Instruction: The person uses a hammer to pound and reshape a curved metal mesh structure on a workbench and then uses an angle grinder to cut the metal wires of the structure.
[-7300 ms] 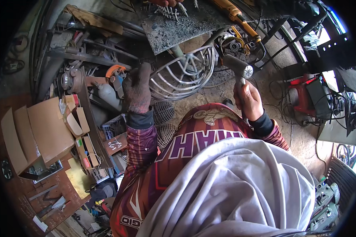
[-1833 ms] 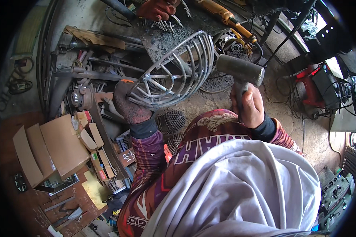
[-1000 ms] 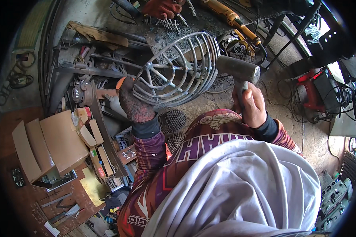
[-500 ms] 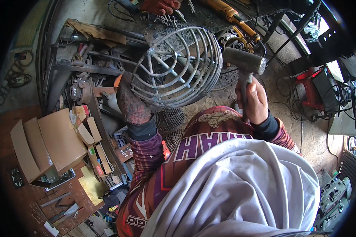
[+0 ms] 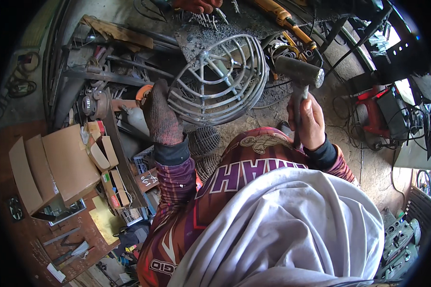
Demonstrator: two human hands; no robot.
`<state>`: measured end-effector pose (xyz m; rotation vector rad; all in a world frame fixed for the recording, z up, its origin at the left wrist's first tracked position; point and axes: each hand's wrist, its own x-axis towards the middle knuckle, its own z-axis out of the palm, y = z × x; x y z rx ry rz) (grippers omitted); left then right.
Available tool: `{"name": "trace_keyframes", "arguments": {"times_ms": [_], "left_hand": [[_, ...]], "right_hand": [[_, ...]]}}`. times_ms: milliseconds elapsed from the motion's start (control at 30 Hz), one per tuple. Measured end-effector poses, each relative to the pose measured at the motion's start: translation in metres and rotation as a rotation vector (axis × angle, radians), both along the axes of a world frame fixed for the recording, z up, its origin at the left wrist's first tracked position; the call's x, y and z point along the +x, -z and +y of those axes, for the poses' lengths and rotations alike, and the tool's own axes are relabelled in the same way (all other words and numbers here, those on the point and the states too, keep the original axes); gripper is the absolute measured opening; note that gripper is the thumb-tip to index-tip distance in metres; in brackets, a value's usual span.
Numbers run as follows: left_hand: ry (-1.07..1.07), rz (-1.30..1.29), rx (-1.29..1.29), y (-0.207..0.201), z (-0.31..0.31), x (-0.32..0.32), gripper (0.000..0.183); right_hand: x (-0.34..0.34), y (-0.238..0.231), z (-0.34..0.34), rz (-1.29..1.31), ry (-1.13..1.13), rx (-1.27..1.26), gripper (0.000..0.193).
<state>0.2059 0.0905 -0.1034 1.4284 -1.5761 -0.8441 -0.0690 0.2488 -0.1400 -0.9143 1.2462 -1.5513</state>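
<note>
Two hands: both closed on something, the left one gloved and the right one bare.
Left hand: the left hand (image 5: 163, 117), left of centre, grips the lower left edge of the cage; the back of the dark glove hides most of its fingers.
Right hand: the right hand (image 5: 311, 122), right of centre, is wrapped around the handle of the hammer (image 5: 299, 71), thumb along the shaft.
Cage: the metal cage (image 5: 233, 89), a half-round frame of curved bars, is held tilted in the upper middle of the frame.
Hammer: head up, near the right side of the cage, with a gap showing between them.
Metal table: at the top centre, the metal table (image 5: 186, 42) is strewn with dark grit and bears short rods (image 5: 222, 16).
Red glove: the red glove (image 5: 198, 5) is cut off by the top edge.
Power tool: the yellow power tool (image 5: 285, 20) lies right of the rods.
Cardboard box: the open cardboard box (image 5: 72, 162) is at the left.
Red machine: the red machine (image 5: 371, 115) stands at the right among cables.
Cloth: the pale cloth (image 5: 282, 229) fills the lower middle.
</note>
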Motion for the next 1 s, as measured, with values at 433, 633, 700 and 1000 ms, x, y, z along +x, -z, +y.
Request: {"name": "trace_keyframes", "arguments": {"times_ms": [433, 633, 700, 1000], "left_hand": [[0.067, 0.121, 0.235, -0.019, 0.015, -0.032, 0.034], [0.088, 0.008, 0.120, -0.008, 0.005, -0.026, 0.035], [0.077, 0.020, 0.123, -0.004, -0.004, -0.025, 0.035], [0.103, 0.126, 0.019, 0.026, -0.032, -0.001, 0.037]], "right_hand": [[-0.004, 0.009, 0.002, 0.038, -0.058, 0.027, 0.053], [-0.010, 0.013, 0.003, 0.060, -0.040, 0.037, 0.054], [-0.011, 0.010, 0.003, 0.006, -0.015, 0.078, 0.049], [-0.028, 0.021, 0.002, -0.077, 0.084, 0.071, 0.047]]}}
